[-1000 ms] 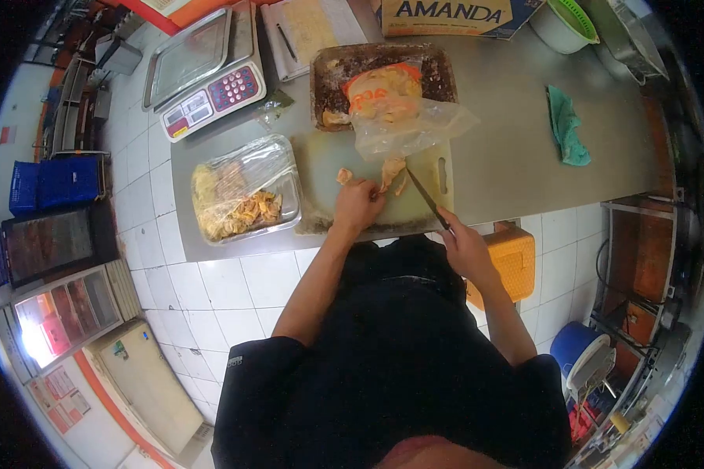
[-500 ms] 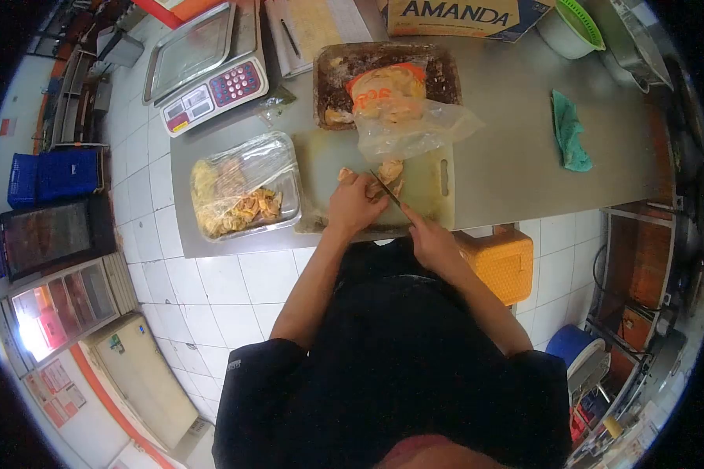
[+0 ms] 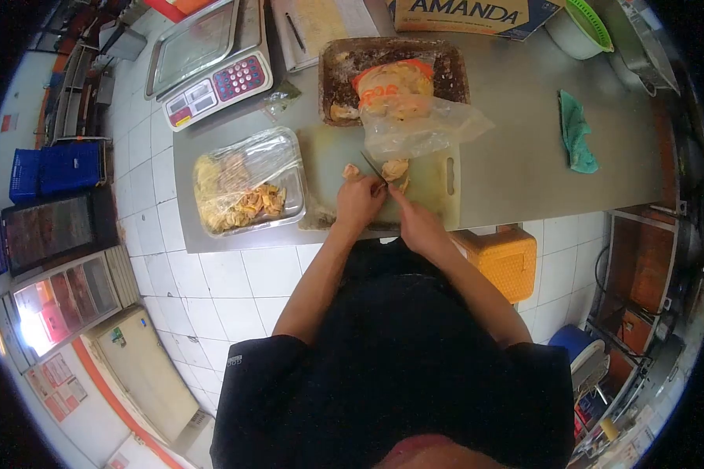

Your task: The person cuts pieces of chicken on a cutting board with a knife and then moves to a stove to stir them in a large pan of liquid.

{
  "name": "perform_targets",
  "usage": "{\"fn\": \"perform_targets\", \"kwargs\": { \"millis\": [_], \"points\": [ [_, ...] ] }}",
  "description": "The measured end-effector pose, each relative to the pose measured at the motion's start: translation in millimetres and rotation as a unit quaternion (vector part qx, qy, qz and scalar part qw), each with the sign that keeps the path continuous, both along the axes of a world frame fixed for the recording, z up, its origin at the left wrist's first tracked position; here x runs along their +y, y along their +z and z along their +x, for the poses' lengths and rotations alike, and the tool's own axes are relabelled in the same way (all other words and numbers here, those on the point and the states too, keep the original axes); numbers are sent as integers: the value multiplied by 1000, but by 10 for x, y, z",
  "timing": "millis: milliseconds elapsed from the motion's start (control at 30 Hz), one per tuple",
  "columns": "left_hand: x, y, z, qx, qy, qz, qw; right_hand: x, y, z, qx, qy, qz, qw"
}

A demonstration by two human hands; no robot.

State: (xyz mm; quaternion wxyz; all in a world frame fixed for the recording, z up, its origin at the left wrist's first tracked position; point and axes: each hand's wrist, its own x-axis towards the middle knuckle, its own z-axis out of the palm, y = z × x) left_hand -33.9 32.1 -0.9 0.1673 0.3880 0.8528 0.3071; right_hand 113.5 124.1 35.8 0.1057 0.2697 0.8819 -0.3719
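Note:
My right hand [image 3: 420, 224] is closed around the handle of a knife [image 3: 373, 166], whose dark narrow blade points away and to the left over the cutting board [image 3: 424, 205]. Close to the blade, my left hand [image 3: 359, 201] has its fingers curled down on a pale piece of chicken meat [image 3: 351, 170], which shows just beyond the fingertips. What lies under those fingers is hidden. A larger chunk of chicken [image 3: 395, 169] rests on the board to the right of the blade.
A wrapped clear tray [image 3: 296, 205] of chopped food stands left of the board. Behind lie a dark baking tray [image 3: 455, 56] and an orange-printed plastic bag [image 3: 399, 90]. Around these are a scale [image 3: 225, 87], a carton [image 3: 461, 17], a green cloth [image 3: 576, 133] and a yellow stool [image 3: 501, 266].
The knife blade has turned steeper, and my right hand has shifted left, nearer my left hand. My left hand stays at about the same spot. The whole view has shifted slightly.

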Motion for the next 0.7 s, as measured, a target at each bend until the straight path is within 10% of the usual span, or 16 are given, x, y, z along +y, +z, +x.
{"fn": "perform_targets", "kwargs": {
  "millis": [400,467,700],
  "points": [
    [-104,247,-204,-145,73,28,986,89,362,653,-79,27,-5,996],
    [-200,368,-343,43,6,71,997,156,560,709,-101,14,-61,993],
    [-184,420,-308,27,-197,-96,975,119,346,916,33,-66,-105,992]
  ]
}}
